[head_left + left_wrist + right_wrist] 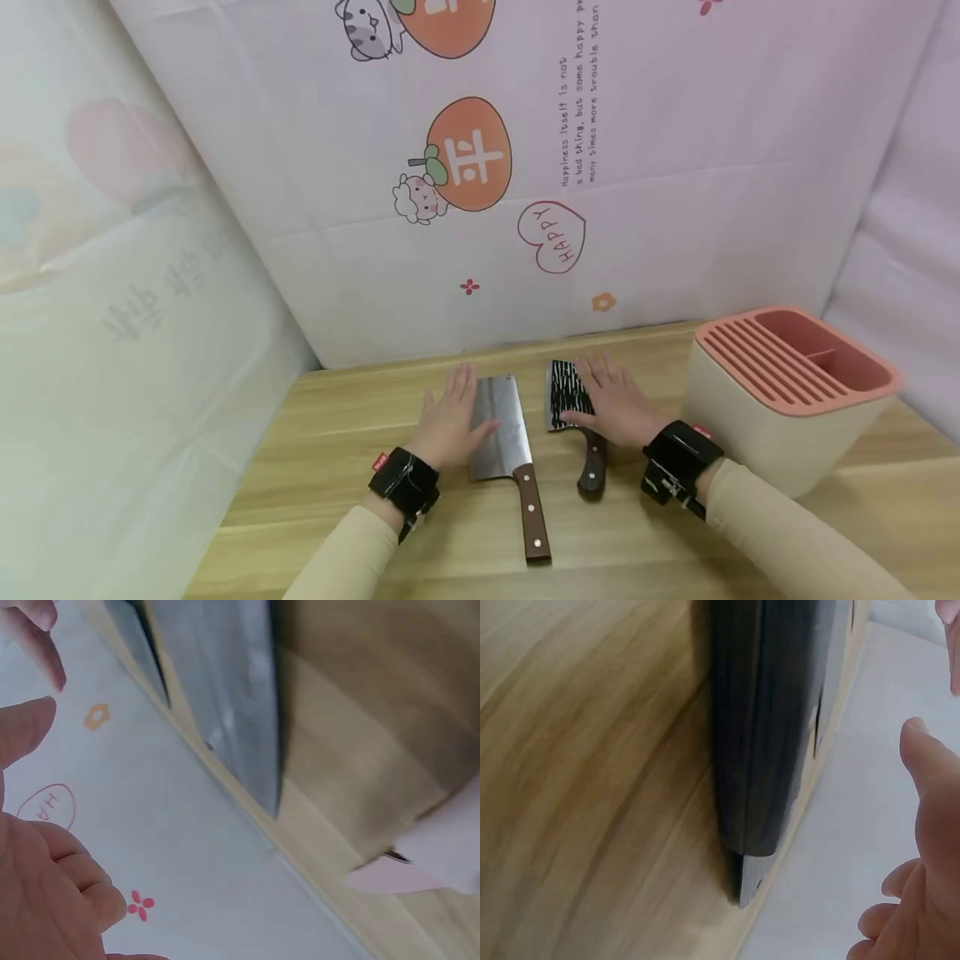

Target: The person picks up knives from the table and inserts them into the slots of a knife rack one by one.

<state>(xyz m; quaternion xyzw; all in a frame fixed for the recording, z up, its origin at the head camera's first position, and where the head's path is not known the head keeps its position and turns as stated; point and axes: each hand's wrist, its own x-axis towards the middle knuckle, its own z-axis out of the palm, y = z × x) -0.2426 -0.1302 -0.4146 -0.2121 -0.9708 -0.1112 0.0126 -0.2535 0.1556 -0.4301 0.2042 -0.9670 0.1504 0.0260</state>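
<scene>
Cleaver [498, 437] and knife [564, 400] lie flat, near each other but apart, on the wood-grain counter [322, 475], their handles toward the person. The cleaver has a broad, plain grey blade and a brown handle [532, 517] with three pale rivets. The knife, to its right, is shorter, its blade marked with black and silvery streaks; its dark handle [593, 467] curves.

Both hands are spread wide, fingers extended and thumbs out, with nothing in their grasp. The left hand [446, 421] is at the left edge of the cleaver's blade, its thumb reaching across the metal. The right hand [618, 408] is at the right side of the knife, thumb and fingers over part of the streaked blade. In the wrist views the visible fingers stand apart from the metal; whether any other part touches it, I cannot tell.

Each wrist wears a black band [405, 485] with a small red tag, and the sleeves [802, 533] are cream. Right of the right hand stands a block [750, 425], upright, with whitish walls and a salmon top [772, 367]: a row of long slots on one side, a divided opening on the other.

Behind the counter hangs white cloth [690, 242], printed with orange fruit, cartoon animals, little flowers, a heart reading HAPPY and sideways English lines.
</scene>
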